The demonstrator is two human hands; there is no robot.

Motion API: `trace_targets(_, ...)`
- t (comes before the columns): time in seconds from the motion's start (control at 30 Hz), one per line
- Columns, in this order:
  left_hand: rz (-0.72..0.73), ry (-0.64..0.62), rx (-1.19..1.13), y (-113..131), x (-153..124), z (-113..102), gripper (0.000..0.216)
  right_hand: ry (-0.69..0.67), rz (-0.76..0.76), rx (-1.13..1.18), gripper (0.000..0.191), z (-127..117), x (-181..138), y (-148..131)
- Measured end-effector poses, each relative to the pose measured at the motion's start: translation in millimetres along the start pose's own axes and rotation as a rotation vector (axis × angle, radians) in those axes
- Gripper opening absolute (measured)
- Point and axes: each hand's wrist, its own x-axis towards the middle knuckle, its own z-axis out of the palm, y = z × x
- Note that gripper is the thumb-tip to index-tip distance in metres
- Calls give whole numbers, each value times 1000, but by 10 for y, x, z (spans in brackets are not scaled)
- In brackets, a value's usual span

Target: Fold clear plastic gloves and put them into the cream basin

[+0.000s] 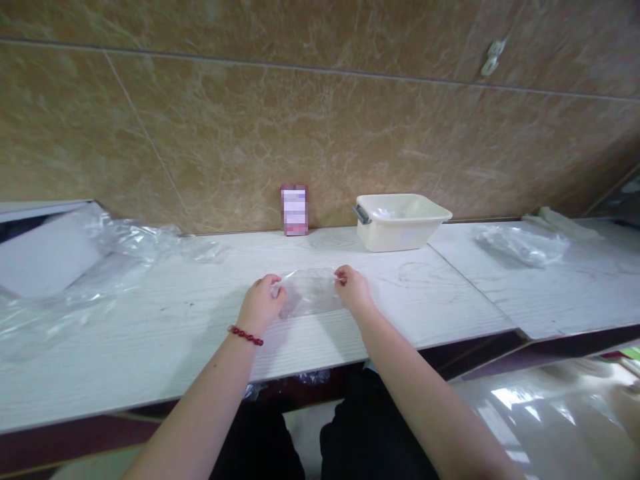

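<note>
- As I read it from my station, left to right: loose plastic sheeting [100,267] lies crumpled at the table's [150,347] far left, well apart from the hands.
- Left hand [261,303], red bead bracelet [245,335] at the wrist: fingers curled, pinching the left edge of the clear bag [310,293].
- Clear bag: flat on the table, centre front, stretched between both hands.
- Right hand [354,290]: fingers bent, pinching the bag's right edge near its top corner.
- Handling note, my judgement: the film looks thin and slippery, so I would keep both pinches even and the bag pressed flat, to avoid creasing or skewing it.
- Small card [294,210], blurred, stands upright against the wall [320,120] behind the bag.
- Cream tub [400,220], grey handle on its left side, sits near the wall, right of the card; contents too unclear to tell.
- More clear plastic [520,243] lies on the adjoining table at far right.
- Nothing stands between the hands and the bag.
</note>
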Motion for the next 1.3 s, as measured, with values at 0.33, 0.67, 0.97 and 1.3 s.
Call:
trace_targets(0.33,-414,176,-837,34,68,135,29,101,4,-34,22,-6,-6,-4)
trace_targets(0.67,-446,173,-1094,141,186,184,19,66,50,111,27,40,25,-52)
trace_targets(0.97,-144,114,-530,50,152,204,26,39,95,85,27,60,37,-11)
trace_targets(1.3,447,-262,128,203,-90,243,39,50,44,-75,30,61,13,-9)
